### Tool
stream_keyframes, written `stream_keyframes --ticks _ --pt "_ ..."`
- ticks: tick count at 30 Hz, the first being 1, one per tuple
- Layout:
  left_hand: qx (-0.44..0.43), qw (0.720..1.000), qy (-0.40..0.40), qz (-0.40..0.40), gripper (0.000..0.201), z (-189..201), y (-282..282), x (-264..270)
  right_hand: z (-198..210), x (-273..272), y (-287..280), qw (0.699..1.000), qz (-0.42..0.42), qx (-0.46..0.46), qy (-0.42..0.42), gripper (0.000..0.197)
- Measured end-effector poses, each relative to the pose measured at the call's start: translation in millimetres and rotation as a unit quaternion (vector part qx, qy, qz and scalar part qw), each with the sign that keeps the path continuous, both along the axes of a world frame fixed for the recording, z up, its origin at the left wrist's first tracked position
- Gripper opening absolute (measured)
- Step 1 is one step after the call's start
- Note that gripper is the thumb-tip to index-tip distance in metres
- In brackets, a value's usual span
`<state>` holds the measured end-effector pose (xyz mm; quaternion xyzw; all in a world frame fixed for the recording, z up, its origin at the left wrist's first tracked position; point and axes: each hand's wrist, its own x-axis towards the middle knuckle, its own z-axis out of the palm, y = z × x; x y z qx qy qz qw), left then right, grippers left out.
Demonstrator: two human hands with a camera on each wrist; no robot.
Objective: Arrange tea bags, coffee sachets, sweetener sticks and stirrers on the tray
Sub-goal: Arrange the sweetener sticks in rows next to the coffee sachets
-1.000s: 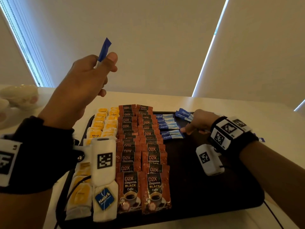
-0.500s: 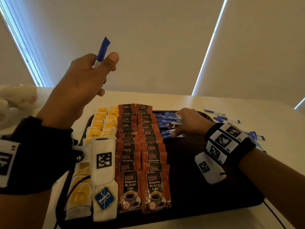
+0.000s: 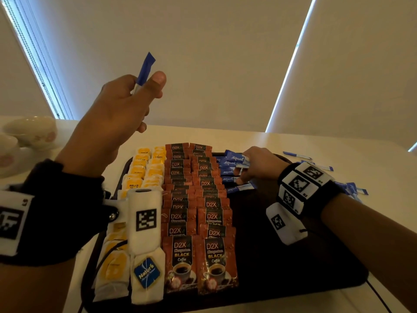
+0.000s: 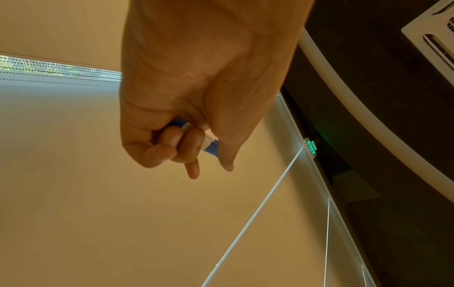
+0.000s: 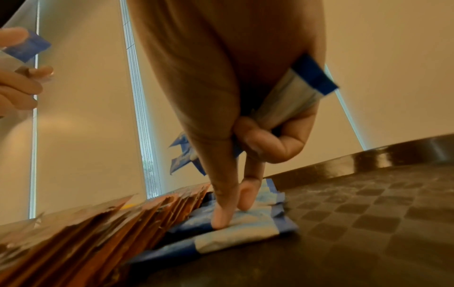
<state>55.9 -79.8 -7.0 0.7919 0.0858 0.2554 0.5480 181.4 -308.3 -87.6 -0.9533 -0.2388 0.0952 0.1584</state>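
Already lying on the black rectangular plastic tray (image 3: pixel 304 267), in a short overlapped column just right of the red coffee sachets (image 3: pixel 196 213): the blue-and-white paper sweetener sticks (image 3: pixel 232 168). Pressed down there by two straight fingertips (image 5: pixel 219 219) of the right hand (image 3: pixel 259 166), with a small bundle of further sticks (image 5: pixel 294 97) clamped against the palm by the curled outer fingers. Raised well above the tray's far left corner, the left hand (image 3: pixel 117 114), pinching one blue stick (image 3: pixel 145 70) upright between thumb and curled fingers. Likely slips from here: a sideways shove of the pressing fingers fanning the laid sticks or nudging the neighbouring sachet row out of line; a loosened palm hold dropping the bundle across the column. Tightly packed left half of the tray, with yellow-and-white tea bags (image 3: pixel 144 172) at the left rim and sachets beside them, so little room that way. Bare checkered floor across the near right of the tray, open for extending the column toward the near rim. Beyond the tray's right rim, loose blue sticks (image 3: pixel 352 190) scattered on the cream table (image 3: pixel 338 145), within easy reach but close to the right wrist's path. Stirrers: none discernible.
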Motion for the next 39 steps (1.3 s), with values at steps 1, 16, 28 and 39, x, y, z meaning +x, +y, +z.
stream_keyframes --ticks 1,16,28,39 --pt "0.0 1.0 0.0 0.001 0.043 0 0 0 2 -1 0 1.0 0.007 0.004 0.005 0.022" --pt "0.004 1.0 -0.003 -0.001 0.044 0 0 1 4 -8 7 0.996 0.047 -0.064 0.031 0.036" --pt "0.025 1.0 0.005 -0.002 0.055 -1 0 0 6 -3 6 0.994 0.065 -0.064 0.053 0.024" --pt "0.016 0.999 0.034 -0.029 0.053 4 -1 0 21 -9 2 0.995 0.068 -0.045 0.054 0.029"
